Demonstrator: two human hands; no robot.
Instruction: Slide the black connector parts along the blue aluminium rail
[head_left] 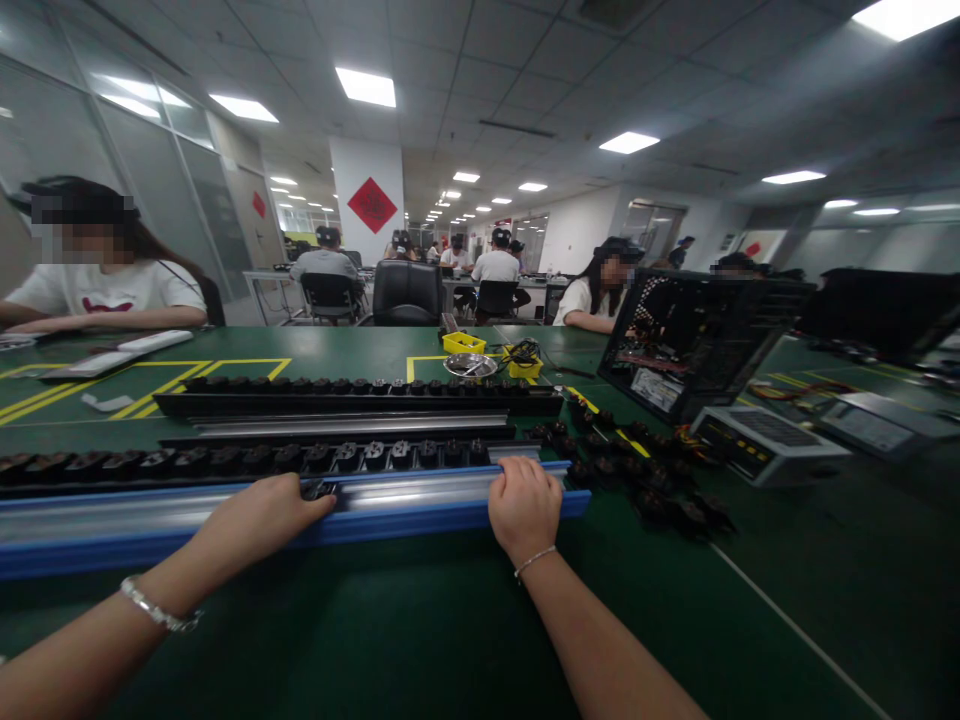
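A long blue rail [442, 517] with a silvery inner channel lies across the green table in front of me. My left hand [262, 515] pinches a small black module [321, 490] sitting in that channel, thumb on its near side. Further right, my right hand [525, 505] is closed over the rail near its right end, fingers curled over the far edge. Just behind the rail runs a row of black socket modules [375, 455]. Farther back are a bare silvery rail [352, 424] and a black rail [360, 400] with more sockets.
Loose black sockets [600, 465] are scattered right of the rail. Beyond them stand an open computer case [690, 340] and a power supply [765, 445]. A metal bowl [470, 365] and yellow bin [463, 343] sit at the back. Co-workers sit around the table.
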